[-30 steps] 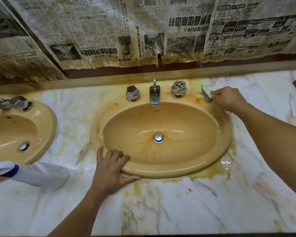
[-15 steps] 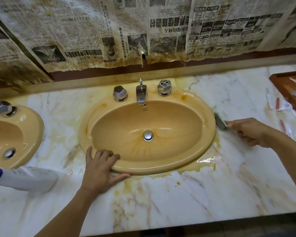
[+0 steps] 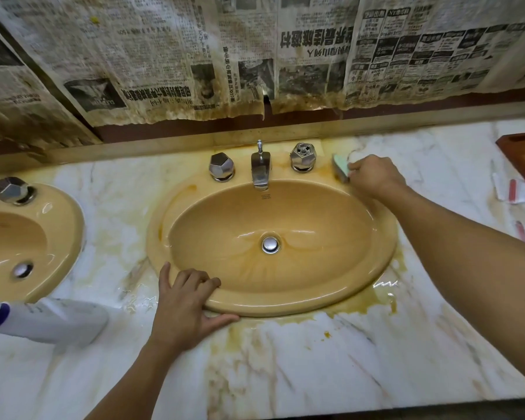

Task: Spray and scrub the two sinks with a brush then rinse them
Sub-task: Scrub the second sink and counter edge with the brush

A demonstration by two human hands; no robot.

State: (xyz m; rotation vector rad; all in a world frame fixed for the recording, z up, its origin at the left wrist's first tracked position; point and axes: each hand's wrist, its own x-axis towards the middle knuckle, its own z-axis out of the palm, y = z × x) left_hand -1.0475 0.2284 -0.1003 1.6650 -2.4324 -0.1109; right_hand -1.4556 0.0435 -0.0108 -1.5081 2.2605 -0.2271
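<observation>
Both hands are at the yellow sink [image 3: 285, 304]: the right hand [image 3: 376, 177] grips a green brush [image 3: 340, 166] at its back edge near the tap knob [image 3: 302, 157], and the left hand [image 3: 185, 307] rests with loose fingers on the front rim. A spray bottle [image 3: 58, 324] lies on the bench [image 3: 315, 374].

Room around the right sink: the bowl is open, the back rim is crowded.

The bowl of the right sink [image 3: 385, 247] holds only the drain plug [image 3: 270, 244], so a hand can enter from the front or from above. On the back rim the two knobs [image 3: 222, 166] and the spout [image 3: 260, 171] stand in a row with narrow gaps. The right hand [image 3: 373, 177] with the brush [image 3: 341, 171] takes the back right corner; the left hand [image 3: 185, 304] lies on the front left rim. On the counter [image 3: 315, 374] the spray bottle [image 3: 52, 321] lies before the left sink [image 3: 73, 237]. The strip between the sinks is bare marble, as is the front. A wooden tray [image 3: 522, 156] and packets [image 3: 512, 190] stand far right.
</observation>
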